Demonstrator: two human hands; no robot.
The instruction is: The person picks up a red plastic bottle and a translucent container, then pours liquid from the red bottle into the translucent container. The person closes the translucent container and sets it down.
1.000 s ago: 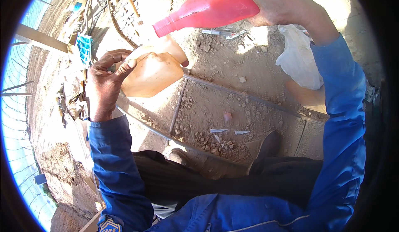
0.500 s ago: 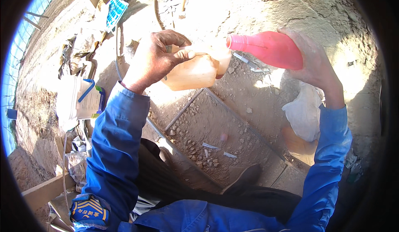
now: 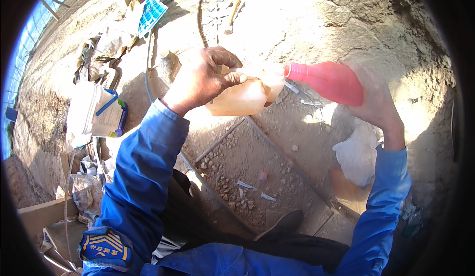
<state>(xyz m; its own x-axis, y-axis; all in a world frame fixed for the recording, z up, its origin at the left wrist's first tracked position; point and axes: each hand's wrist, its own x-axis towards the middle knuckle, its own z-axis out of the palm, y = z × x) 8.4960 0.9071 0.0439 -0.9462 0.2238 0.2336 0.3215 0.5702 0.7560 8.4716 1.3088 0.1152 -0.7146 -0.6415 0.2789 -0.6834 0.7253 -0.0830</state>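
Note:
My left hand (image 3: 200,80) is closed round the handle at the top of a translucent, cream-coloured plastic jug (image 3: 237,102), held above the ground. My right hand (image 3: 373,98) grips the base end of a pinkish-red plastic bottle (image 3: 331,82). The bottle lies nearly level, its uncapped neck pointing left and slightly up. Its mouth is at the jug's right side in the picture; glare hides whether they touch. No liquid can be made out leaving the bottle.
A white bucket (image 3: 103,109) with a blue handle stands at left, below a blue tray (image 3: 152,15). Thin bars (image 3: 294,164) cross the stony dirt between my legs, near a small pink cap (image 3: 263,176). At right lies a white bag (image 3: 356,150); a wooden beam (image 3: 47,212) is lower left.
The whole view has shifted a little, so jug, bottle and both hands appear lower and mostly farther right. Both grips and the bottle's tilt look about the same.

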